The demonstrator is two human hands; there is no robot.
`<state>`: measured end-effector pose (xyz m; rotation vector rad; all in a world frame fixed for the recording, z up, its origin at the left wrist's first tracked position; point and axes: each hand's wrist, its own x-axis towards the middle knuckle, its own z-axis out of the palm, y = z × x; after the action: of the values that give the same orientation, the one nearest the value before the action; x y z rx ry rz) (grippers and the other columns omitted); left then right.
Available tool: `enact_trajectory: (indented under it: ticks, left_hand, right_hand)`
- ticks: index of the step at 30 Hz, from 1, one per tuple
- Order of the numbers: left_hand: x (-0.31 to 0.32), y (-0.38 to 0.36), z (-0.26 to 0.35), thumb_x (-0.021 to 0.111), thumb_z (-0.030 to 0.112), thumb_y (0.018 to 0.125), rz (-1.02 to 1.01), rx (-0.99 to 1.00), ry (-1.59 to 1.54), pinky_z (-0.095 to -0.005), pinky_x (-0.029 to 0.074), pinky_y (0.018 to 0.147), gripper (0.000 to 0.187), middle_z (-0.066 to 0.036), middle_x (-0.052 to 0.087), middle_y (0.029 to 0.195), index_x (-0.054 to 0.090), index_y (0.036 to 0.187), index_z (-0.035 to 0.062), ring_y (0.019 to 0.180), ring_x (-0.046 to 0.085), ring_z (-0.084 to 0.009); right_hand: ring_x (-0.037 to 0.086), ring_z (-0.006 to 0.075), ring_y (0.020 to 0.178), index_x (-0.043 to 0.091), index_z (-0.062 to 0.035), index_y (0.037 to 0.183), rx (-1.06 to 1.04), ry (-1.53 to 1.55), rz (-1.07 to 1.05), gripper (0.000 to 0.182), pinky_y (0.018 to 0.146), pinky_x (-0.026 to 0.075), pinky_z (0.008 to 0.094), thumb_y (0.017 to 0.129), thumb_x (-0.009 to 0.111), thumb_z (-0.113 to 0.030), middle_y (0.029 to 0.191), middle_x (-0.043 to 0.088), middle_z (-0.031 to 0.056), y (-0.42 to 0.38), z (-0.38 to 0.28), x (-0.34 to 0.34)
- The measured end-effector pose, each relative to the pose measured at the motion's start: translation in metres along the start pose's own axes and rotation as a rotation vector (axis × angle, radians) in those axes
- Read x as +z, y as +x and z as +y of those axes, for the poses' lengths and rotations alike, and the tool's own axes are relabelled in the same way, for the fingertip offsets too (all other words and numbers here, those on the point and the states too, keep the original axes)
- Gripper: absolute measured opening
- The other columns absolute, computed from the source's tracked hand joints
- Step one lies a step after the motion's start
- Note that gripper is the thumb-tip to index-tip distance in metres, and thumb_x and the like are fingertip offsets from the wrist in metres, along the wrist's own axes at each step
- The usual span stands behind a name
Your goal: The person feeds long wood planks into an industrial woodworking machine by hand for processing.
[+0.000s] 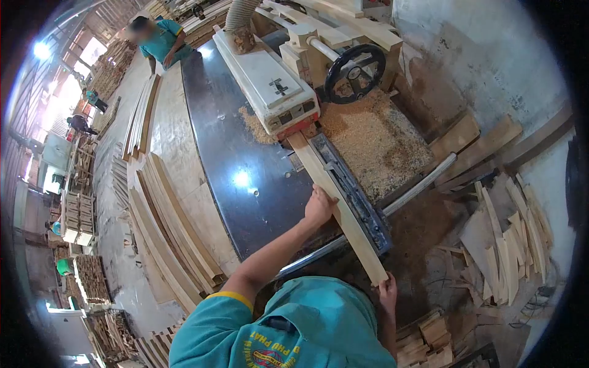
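A long, pale wooden board point(350, 228) lies along the metal guide fence point(346, 184) on the dark steel machine table. Its far end passes beneath the white machine hood point(267, 80). My left hand point(320, 205) is closed over the board about midway along its visible length, with the thumb side by the fence. Down at the near end, my right hand point(387, 292) grips the board's tip, its fingers partly hidden. Whatever cuts or feeds under the hood is out of sight.
A black handwheel point(354, 73) and a heap of sawdust point(374, 147) are right of the hood. Long boards point(175, 227) lie on the left side table; a co-worker point(161, 43) stands at its far end. Offcuts point(509, 239) litter the floor to the right.
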<state>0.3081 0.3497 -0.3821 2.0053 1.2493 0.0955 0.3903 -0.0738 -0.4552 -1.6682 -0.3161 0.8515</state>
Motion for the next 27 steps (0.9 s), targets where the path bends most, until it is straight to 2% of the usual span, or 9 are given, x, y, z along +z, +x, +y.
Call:
enact_trajectory:
  ticks: [4,6,10,13,16,21,23,25,27]
  left_hand:
    - [-0.011,0.033,-0.015,0.07,0.038,0.092,0.069,0.012,0.015,-0.0474,0.052,0.097,0.092,-0.038,0.054,0.129,0.019,0.143,-0.0195,0.118,0.058,-0.0488]
    - [-0.018,0.048,-0.024,0.071,0.037,0.091,0.129,0.061,0.007,-0.0482,0.051,0.097,0.084,-0.038,0.053,0.129,0.027,0.137,-0.0176,0.119,0.058,-0.0493]
    - [-0.044,0.077,-0.037,0.073,0.037,0.089,0.096,0.106,-0.091,-0.0503,0.05,0.097,0.067,-0.039,0.057,0.121,0.038,0.12,-0.0103,0.116,0.058,-0.0502]
    - [-0.055,0.092,-0.059,0.07,0.041,0.092,0.145,0.113,-0.082,-0.0479,0.051,0.093,0.061,-0.031,0.065,0.112,0.046,0.123,-0.0061,0.108,0.063,-0.0469]
    - [-0.078,0.054,-0.051,0.07,0.034,0.093,0.196,0.165,-0.394,-0.0441,0.053,0.09,0.059,-0.025,0.066,0.113,0.048,0.134,-0.002,0.105,0.066,-0.0385]
    - [-0.109,-0.039,-0.099,0.065,0.033,0.098,0.375,0.126,-0.297,-0.042,0.054,0.091,0.055,-0.023,0.069,0.112,0.053,0.138,-0.003,0.104,0.068,-0.0331]
    - [-0.128,-0.088,-0.126,0.071,0.029,0.092,0.514,0.005,-0.374,-0.0439,0.052,0.088,0.044,-0.022,0.068,0.107,0.064,0.124,-0.0008,0.098,0.066,-0.0342]
    - [-0.133,-0.121,-0.191,0.071,0.028,0.091,0.705,-0.089,-0.234,-0.0448,0.052,0.09,0.042,-0.023,0.068,0.106,0.066,0.121,-0.0006,0.098,0.065,-0.0347]
    - [-0.159,-0.172,-0.217,0.07,0.028,0.09,0.817,-0.33,0.061,-0.0476,0.051,0.091,0.044,-0.027,0.067,0.107,0.065,0.121,-0.0025,0.101,0.064,-0.0396]
  right_hand:
    - [0.072,0.0196,0.078,0.051,0.0025,0.121,0.176,0.054,-0.084,0.033,0.068,0.058,0.0316,0.109,0.047,-0.029,0.099,0.071,0.0151,0.018,-0.024,0.031]
    - [0.071,0.0178,0.073,0.054,0.0007,0.11,0.144,0.021,-0.072,0.035,0.064,0.057,0.0306,0.109,0.046,-0.034,0.089,0.073,0.0128,0.024,-0.045,0.05]
    - [0.07,0.0175,0.067,0.059,-0.0004,0.098,0.225,-0.1,-0.088,0.049,0.058,0.055,0.0301,0.109,0.042,-0.045,0.078,0.072,0.0106,0.035,-0.073,0.079]
    - [0.069,0.0192,0.062,0.061,-0.003,0.092,0.346,-0.103,-0.092,0.059,0.058,0.054,0.0309,0.108,0.037,-0.054,0.072,0.07,0.0101,0.048,-0.09,0.101]
    - [0.069,0.0191,0.066,0.062,-0.0053,0.088,0.293,-0.041,-0.178,0.058,0.059,0.055,0.0319,0.108,0.037,-0.054,0.077,0.071,0.0104,0.056,-0.093,0.105]
    - [0.068,0.0191,0.069,0.062,-0.0048,0.093,0.246,-0.094,-0.325,0.051,0.061,0.055,0.0327,0.109,0.039,-0.048,0.082,0.07,0.0095,0.044,-0.083,0.085]
    - [0.069,0.0205,0.073,0.062,-0.0017,0.093,0.266,-0.177,-0.306,0.053,0.066,0.055,0.0364,0.11,0.036,-0.045,0.084,0.07,0.011,0.036,-0.084,0.078]
    - [0.068,0.02,0.072,0.061,-0.0012,0.095,0.283,-0.15,-0.31,0.052,0.065,0.055,0.0361,0.11,0.036,-0.045,0.085,0.071,0.0111,0.03,-0.069,0.066]
    - [0.068,0.0192,0.068,0.059,-0.0001,0.099,0.313,-0.116,-0.282,0.05,0.062,0.055,0.0346,0.11,0.038,-0.044,0.087,0.071,0.0115,0.026,-0.057,0.058]
